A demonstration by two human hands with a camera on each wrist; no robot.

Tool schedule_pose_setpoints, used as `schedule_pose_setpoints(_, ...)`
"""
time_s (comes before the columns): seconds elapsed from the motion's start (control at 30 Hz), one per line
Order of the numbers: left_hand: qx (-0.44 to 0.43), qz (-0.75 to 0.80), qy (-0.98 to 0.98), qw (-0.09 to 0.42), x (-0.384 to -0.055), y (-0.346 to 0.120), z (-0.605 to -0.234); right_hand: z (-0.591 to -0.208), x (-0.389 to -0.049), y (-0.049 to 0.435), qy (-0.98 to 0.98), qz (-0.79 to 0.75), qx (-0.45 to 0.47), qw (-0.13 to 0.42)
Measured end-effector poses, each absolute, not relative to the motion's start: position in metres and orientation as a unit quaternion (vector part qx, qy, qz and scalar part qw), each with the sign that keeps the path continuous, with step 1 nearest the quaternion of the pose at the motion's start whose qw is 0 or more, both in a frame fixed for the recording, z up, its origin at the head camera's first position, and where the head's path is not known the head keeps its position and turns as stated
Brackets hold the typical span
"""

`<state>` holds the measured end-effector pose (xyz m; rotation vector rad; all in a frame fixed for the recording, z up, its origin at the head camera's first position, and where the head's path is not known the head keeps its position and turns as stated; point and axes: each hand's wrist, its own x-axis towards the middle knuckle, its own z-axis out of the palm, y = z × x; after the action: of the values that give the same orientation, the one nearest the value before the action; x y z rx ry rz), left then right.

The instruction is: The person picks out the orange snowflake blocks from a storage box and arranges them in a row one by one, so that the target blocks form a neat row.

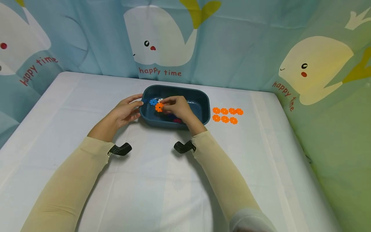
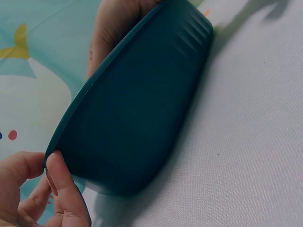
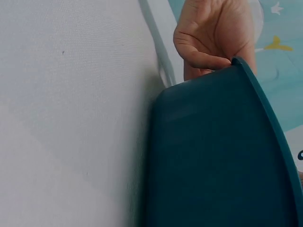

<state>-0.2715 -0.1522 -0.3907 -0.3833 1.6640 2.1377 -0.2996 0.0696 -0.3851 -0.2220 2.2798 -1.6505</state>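
Observation:
A dark blue-green plastic basin (image 1: 157, 123) stands on the table. My left hand (image 1: 124, 111) grips its left end, pinching the rim between thumb and fingers, as the left wrist view also shows. Over the inside of the basin, my right hand (image 1: 178, 108) pinches an orange flower-shaped disc (image 1: 159, 107) at its fingertips. Near that disc, a blue disc (image 1: 153, 102) and a partly covered white disc (image 1: 160, 100) are visible in the basin. A pink disc (image 1: 177, 120) shows below the right hand. The basin wall (image 3: 218, 151) hides most of the right hand in the right wrist view.
Several orange flower-shaped discs (image 1: 224, 111) lie in two rows on the white-covered table (image 1: 145, 187), just right of the basin. A curtain (image 1: 237, 45) printed with whales hangs behind the table and along its sides.

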Motion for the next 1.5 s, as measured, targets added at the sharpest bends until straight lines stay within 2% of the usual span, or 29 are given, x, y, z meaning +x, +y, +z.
schedule_pose_setpoints(0.5,-0.116,0.776,0.587,0.198,-0.269,-0.156,-0.391,-0.375,-0.291,0.098,0.809,-0.569,-0.057,0.135)
schedule_pose_setpoints(1.5,-0.134,0.754,0.609,0.207,-0.270,-0.156,-0.383,-0.360,-0.271,0.146,0.803,-0.584,-0.031,0.111)
